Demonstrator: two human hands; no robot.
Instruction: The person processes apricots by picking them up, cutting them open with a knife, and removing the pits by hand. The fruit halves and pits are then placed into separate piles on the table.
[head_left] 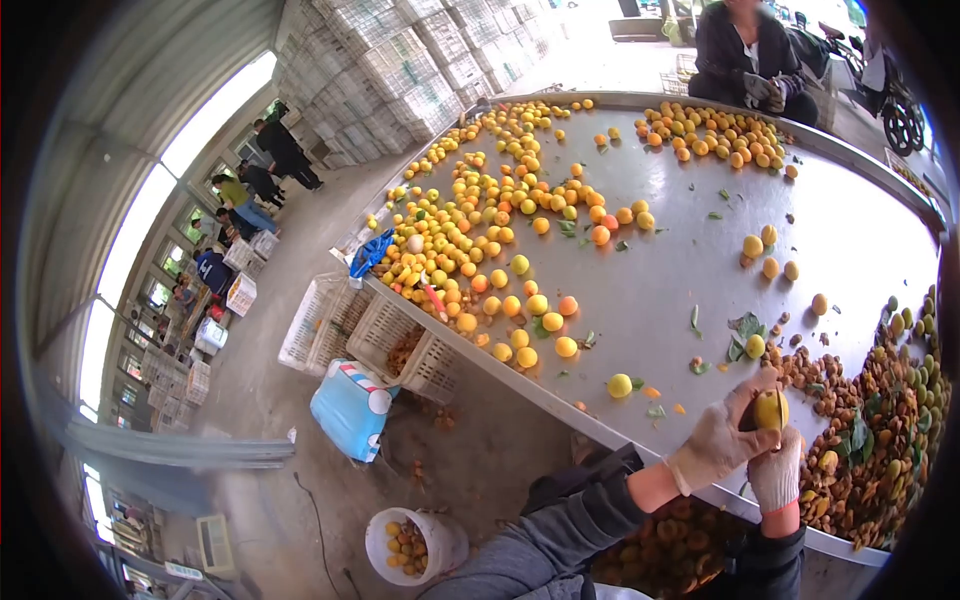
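Both hands meet at the right front edge of a metal table [660,330]. My left hand [718,442], in a pale glove with bare fingertips, is closed around a yellow-green apricot [769,409]. A dark line, like a split, runs down the fruit's right side. My right hand [777,468], also gloved, is closed against the same apricot from below; its fingers are partly hidden. Just beyond them lies a single yellow apricot [755,346] beside green leaves [738,335]. Right of the hands spreads a heap of brown apricot pits [850,440] mixed with greenish fruit.
Many apricots [470,220] cover the table's far left, with another group [715,133] at the back near a seated person [750,60]. On the floor at left stand plastic crates [385,335], a blue-covered seat [350,410] and a white bucket [450,545] of fruit.
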